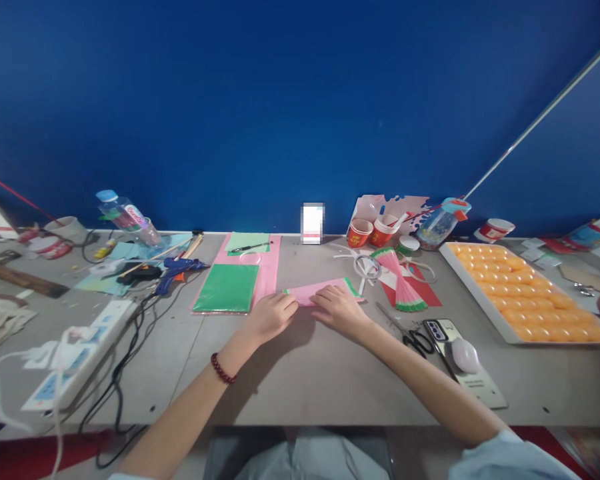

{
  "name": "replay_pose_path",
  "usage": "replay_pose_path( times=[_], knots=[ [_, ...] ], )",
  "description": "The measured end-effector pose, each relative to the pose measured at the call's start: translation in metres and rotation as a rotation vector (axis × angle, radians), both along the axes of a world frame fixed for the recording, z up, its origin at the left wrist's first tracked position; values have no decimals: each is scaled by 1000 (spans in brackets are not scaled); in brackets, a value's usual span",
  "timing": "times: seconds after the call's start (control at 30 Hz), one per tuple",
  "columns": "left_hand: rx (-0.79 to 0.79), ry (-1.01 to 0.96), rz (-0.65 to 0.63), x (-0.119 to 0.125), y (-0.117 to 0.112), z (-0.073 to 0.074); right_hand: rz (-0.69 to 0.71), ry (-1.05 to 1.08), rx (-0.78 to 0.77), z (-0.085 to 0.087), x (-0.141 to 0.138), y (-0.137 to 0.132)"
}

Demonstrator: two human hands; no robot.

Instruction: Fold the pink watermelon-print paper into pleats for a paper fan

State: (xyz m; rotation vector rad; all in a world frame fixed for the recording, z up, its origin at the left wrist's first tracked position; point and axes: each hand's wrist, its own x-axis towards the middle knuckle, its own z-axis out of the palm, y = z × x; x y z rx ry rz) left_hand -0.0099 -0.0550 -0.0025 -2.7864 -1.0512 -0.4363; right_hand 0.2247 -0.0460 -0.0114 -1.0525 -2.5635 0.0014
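A pink paper strip (306, 293) with green ends lies crosswise at the middle of the table, under both hands. My left hand (275, 313) pinches its left end, fingers closed together. Toward the strip's right part, my right hand (341, 310) grips the near edge with bent fingers; the thumb side is partly hidden. Right of the strip lies a pleated pink paper fan (404, 277) with green tips, resting on red paper (430, 292). Left of my left hand is a pack of green paper (229, 288) on pink sheets (267, 257).
Scissors (416, 341), a phone (435, 329) and a white mouse (465, 356) lie at right, near a tray of orange balls (527, 290). Paper cups (361, 231) and tape rolls (367, 267) stand behind. At left are a blue glue gun (173, 273), cables and a power strip (83, 353).
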Motion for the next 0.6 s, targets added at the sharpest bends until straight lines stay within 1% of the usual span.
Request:
replay_pose_path(
  times=[0.1,0.17,0.27,0.33,0.37,0.4,0.47,0.53,0.6],
  knots=[
    [100,-63,-3,2,0,10,6,20,34,2,-13,5],
    [220,-172,27,4,-2,18,-35,112,62,9,-13,10],
    [374,-408,73,9,-10,29,-147,344,120,25,-8,19],
    [396,-506,67,15,-16,35,-237,557,141,39,-3,26],
    [386,-529,57,19,-19,37,-286,684,127,45,-1,29],
    [375,-543,46,23,-21,39,-332,817,88,51,1,31],
    [350,-555,33,34,-26,43,-398,1108,-51,60,2,34],
    [332,-556,47,43,-29,44,-410,1378,-239,64,1,33],
    [342,-526,77,50,-30,42,-388,1589,-423,63,-3,28]
  ],
)
